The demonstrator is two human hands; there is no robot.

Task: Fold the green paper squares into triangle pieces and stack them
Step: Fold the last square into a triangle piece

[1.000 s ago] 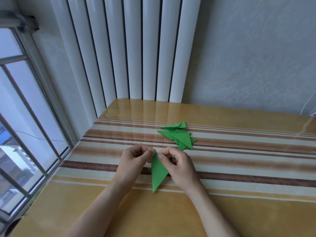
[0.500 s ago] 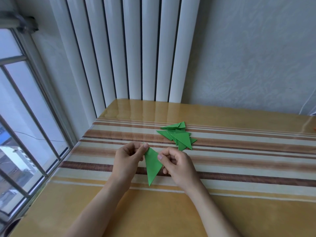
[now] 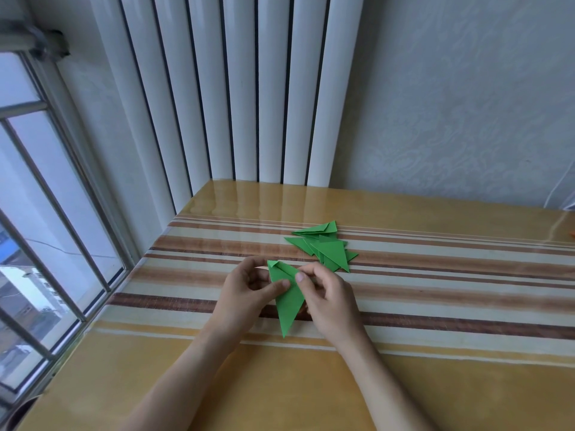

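I'm midway through folding one green piece (image 3: 287, 301), held just nearer me than the stack (image 3: 325, 248) on the counter (image 3: 435, 384). My left hand (image 3: 249, 293) pinches its left edge, thumb on top; my right hand (image 3: 326, 298) pinches the right side, a small corner flap turned over at the top. Next I'd press that crease flat, then lay it on the stack. My fingers beneath the paper are hidden, and the stack's count is unclear

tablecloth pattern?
Tablecloth: brown and cream stripes on yellow-orange, glossy. Head view.
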